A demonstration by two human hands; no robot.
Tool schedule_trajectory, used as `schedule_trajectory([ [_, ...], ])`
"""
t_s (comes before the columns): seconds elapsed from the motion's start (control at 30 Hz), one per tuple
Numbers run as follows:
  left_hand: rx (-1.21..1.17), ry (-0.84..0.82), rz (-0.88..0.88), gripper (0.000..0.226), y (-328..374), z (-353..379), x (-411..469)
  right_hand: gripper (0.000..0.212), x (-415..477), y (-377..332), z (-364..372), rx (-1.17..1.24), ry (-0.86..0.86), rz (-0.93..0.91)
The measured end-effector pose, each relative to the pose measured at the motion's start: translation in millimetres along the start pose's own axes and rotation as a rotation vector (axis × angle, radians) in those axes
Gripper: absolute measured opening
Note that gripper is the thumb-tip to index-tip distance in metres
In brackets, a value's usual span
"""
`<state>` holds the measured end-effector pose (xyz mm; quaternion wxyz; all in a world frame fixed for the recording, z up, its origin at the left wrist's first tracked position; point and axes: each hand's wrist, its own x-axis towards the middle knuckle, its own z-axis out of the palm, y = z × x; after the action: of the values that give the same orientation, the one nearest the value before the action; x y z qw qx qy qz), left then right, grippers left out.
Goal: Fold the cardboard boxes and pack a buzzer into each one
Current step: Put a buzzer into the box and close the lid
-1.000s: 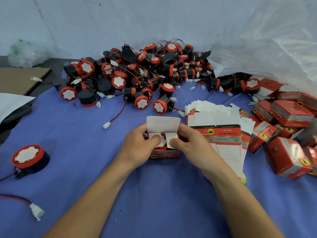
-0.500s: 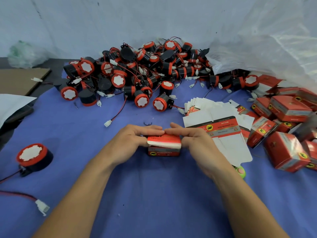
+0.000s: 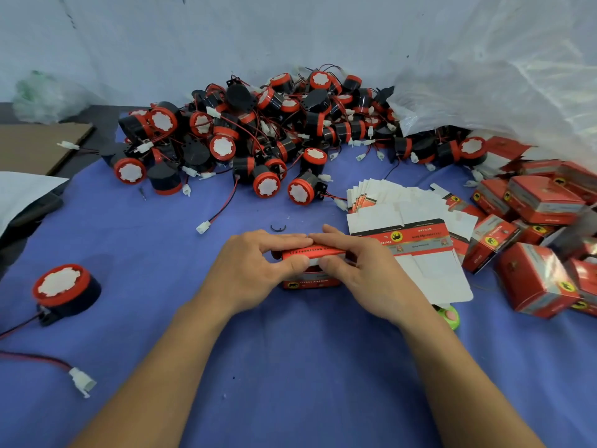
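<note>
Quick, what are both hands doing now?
Left hand: pinching the small red cardboard box at its lid.
Right hand: pinching the same box.

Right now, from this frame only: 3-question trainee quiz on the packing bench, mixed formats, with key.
1. True or false: the left hand and the right hand both hold the red box, which sits on the blue cloth.
2. Multiple choice: the flat unfolded cartons lie A) to the left of the hands, B) to the right of the hands, C) on top of the buzzer pile.
3. Fill in: the lone buzzer near the left edge rests with its white face turned ____.

Key: 1 true; 2 B; 3 up.
</note>
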<state>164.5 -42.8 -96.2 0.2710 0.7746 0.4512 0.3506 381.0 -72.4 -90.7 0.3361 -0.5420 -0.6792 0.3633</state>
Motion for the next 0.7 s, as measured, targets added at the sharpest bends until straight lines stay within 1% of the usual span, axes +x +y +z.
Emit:
schedule_trajectory([
  [0.07, 0.013, 0.003, 0.017, 0.031, 2, 0, 0, 0.042, 1, 0, -1, 0.015, -0.018, 0.0],
  [0.17, 0.038, -0.032, 0.034, 0.037, 2, -1, 0, 0.046, 0, -1, -1, 0.044, -0.056, -0.001],
  [0.23, 0.078, -0.026, 0.043, 0.035, 2, 1, -2, 0.045, -1, -1, -1, 0.041, -0.061, 0.001],
  [0.3, 0.168, 0.082, 0.114, 0.029, 6, 3, -6, 0.043, -1, 0, -1, 0.031, -0.049, 0.01],
  [0.37, 0.293, 0.218, 0.27, 0.024, 9, 7, -12, 0.044, -2, 0, 0, 0.031, -0.039, 0.015],
  [0.4, 0.332, 0.257, 0.33, 0.023, 10, 9, -15, 0.045, -3, 0, 1, 0.026, -0.037, 0.009],
  [0.43, 0.343, 0.267, 0.351, 0.023, 9, 9, -17, 0.045, -5, 0, 3, 0.011, -0.036, 0.002],
  [0.63, 0.31, 0.162, 0.245, 0.034, 8, 3, -25, 0.048, -11, 2, 16, -0.151, -0.018, -0.004],
  [0.7, 0.311, 0.159, 0.241, 0.035, 6, 4, -27, 0.052, -15, 3, 20, -0.216, -0.032, -0.01],
])
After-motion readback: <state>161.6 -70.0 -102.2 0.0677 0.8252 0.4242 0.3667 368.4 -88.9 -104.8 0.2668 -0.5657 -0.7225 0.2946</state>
